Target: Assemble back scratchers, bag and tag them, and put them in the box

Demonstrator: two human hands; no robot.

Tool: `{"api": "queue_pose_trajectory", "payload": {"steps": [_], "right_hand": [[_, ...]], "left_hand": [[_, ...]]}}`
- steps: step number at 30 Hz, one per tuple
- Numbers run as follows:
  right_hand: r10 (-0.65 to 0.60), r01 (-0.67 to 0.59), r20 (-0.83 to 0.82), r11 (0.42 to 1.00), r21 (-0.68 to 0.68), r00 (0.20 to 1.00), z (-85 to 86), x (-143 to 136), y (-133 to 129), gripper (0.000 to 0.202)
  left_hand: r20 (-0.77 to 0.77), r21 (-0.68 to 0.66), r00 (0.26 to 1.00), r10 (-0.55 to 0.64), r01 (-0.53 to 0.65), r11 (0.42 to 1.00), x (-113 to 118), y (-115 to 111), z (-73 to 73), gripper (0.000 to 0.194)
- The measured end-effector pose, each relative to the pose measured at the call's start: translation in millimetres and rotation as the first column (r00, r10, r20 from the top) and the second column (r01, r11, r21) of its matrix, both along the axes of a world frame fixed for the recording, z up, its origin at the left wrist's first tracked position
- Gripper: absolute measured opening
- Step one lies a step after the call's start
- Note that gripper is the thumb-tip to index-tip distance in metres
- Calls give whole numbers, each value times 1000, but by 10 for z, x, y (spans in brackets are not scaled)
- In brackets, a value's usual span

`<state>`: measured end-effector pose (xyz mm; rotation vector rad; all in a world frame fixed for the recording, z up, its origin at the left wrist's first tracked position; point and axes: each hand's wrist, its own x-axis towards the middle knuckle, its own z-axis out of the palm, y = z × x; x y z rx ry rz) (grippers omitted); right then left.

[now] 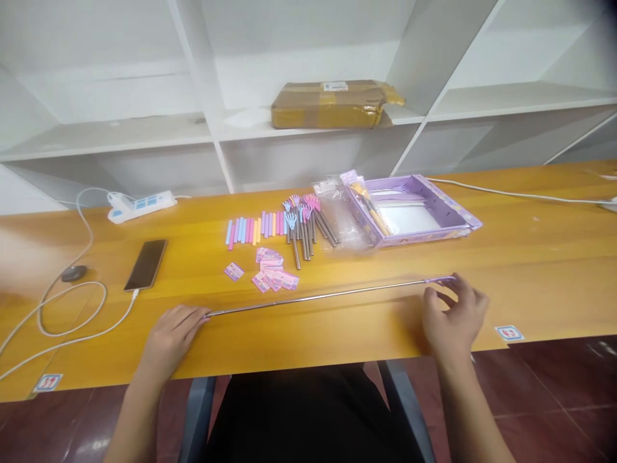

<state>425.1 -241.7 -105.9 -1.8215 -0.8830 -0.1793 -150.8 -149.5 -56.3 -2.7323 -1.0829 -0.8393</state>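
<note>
Between my hands stretches a telescopic back scratcher (332, 295), its thin metal rod drawn out long above the table's front part. My left hand (174, 335) is closed round its handle end. At the other end, the fingers of my right hand (456, 315) pinch the small purple hand-shaped head. Beyond the rod lies a pile of shorter back scratchers (304, 225) with blue, pink and purple heads. Left of that pile, coloured handle sleeves (255, 230) stand in a row. Small printed cards (276, 273) are heaped nearer to me.
A purple tray-like box (434, 193) and clear plastic bags (340, 206) lie at the back right. On the left are a phone (146, 263) with a white cable, a dark mouse-like object (74, 273) and a power strip (142, 206). A taped carton (328, 106) rests on the shelf.
</note>
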Motion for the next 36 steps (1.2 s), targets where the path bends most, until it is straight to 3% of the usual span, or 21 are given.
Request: {"api": "queue_pose_trajectory", "payload": {"steps": [3,6,8,10,12,15,18,24,26,29,30,31,32,34,36], "right_hand": [[19,-8,-204,998,57,979,119,-130,51,71],[31,-2,-279,995,103,960,232,-245,98,71],[75,-39,-273,990,133,959,294,-444,117,63],[199,-165,-253,975,149,947,348,-803,92,56],[401,-381,-212,915,132,891,399,-1283,3,61],[672,-677,-105,736,-13,733,450,-1950,-200,73],[750,-751,-51,655,-87,660,433,-2254,-325,85],[776,-776,-61,617,-135,628,342,-2128,-196,86],[822,-811,-31,553,-192,568,424,-1998,-82,77],[909,-849,24,398,-347,416,669,-1677,215,36],[918,-837,42,377,-398,394,760,-1540,356,29],[892,-785,69,429,-447,447,844,-1397,516,35],[836,-698,125,519,-493,534,916,-1254,692,40],[700,-473,245,659,-585,671,1007,-995,1068,36],[581,-267,305,696,-667,754,1019,-801,1428,34]], "left_hand": [[16,35,1000,6,-6,999,30,-44,77,29],[41,62,999,5,-8,998,94,-66,158,31],[49,56,998,-40,37,998,251,-92,176,29],[57,40,994,-91,89,995,535,-148,139,29],[83,20,994,-72,70,997,900,-236,55,28],[173,-82,985,-24,39,996,1363,-376,-92,21],[226,-156,974,-17,54,986,1518,-434,-185,24],[179,-165,984,28,2,986,1389,-340,-249,24],[176,-183,984,35,-3,983,1358,-307,-284,21],[163,-256,985,61,-18,967,1323,-276,-359,21],[154,-300,985,73,-23,954,1313,-271,-383,22],[146,-350,985,88,-32,936,1304,-268,-404,23],[140,-399,984,109,-44,916,1296,-266,-420,23],[132,-484,979,155,-73,872,1288,-266,-432,21],[115,-547,976,186,-94,832,1288,-264,-418,18]]}}
